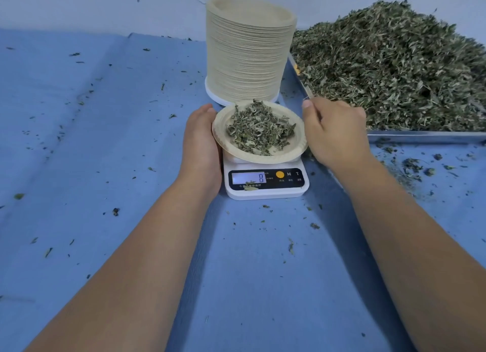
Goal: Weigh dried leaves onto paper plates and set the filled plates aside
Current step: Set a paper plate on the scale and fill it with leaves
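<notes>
Now left hand (201,138) and right hand (334,130) flank the plate (295,153) over the scale (265,193).

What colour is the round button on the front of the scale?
The button is orange-yellow, set in the black panel of the white scale; the head view shows it best.

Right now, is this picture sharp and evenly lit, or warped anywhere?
Head view: soft, even light, no harsh glare; the forearms throw faint shadows on the blue cloth. Head view: centre sharp, the scale readable; the wide lens stretches the forearms and flares the stack of plates.
</notes>
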